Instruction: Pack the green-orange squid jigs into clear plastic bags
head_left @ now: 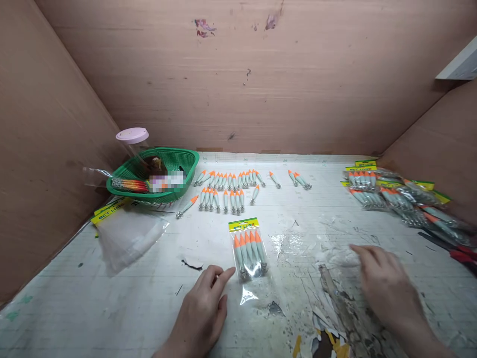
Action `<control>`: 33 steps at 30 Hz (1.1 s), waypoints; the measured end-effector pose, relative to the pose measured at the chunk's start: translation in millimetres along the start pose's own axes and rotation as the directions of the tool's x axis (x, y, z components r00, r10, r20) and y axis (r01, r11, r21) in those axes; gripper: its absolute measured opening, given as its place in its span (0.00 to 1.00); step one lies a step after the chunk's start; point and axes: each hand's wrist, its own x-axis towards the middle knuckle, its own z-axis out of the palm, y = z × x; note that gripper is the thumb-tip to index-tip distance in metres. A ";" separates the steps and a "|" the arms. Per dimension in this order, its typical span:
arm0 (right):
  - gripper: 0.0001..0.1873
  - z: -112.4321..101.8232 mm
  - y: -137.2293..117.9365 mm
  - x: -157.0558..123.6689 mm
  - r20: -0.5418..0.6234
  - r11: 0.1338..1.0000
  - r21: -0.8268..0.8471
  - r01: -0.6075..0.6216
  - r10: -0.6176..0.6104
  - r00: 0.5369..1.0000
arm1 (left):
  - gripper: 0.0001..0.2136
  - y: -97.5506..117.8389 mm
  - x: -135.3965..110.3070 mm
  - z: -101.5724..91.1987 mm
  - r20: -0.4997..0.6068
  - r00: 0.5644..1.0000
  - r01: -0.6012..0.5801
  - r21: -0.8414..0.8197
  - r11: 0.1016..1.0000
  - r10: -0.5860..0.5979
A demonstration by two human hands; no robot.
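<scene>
A clear packet of orange-tipped fishing lures [249,248] with a yellow-green header card lies flat at the table's middle. My left hand [203,311] rests just left of the packet's lower end, index finger stretched toward it, the other fingers loosely curled, holding nothing. My right hand [385,286] hovers palm down to the right, fingers spread, over worn table surface and clear film; it looks blurred. Beyond the packet, several loose lures [227,191] lie in two rows.
A green basket [186,161] with a pink-lidded jar [132,136] stands at the back left. Empty clear bags with yellow cards [126,231] lie in front of it. Filled lure packets [395,196] are piled at the right, red-handled tool [460,256] beside them. Cardboard walls enclose the table.
</scene>
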 end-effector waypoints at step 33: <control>0.16 52.6 -142.3 -63.4 0.120 0.970 0.202 -0.136 0.113 0.986 | 0.11 49.9 -16.9 45.0 -0.166 0.910 0.405 0.156 0.901 -0.380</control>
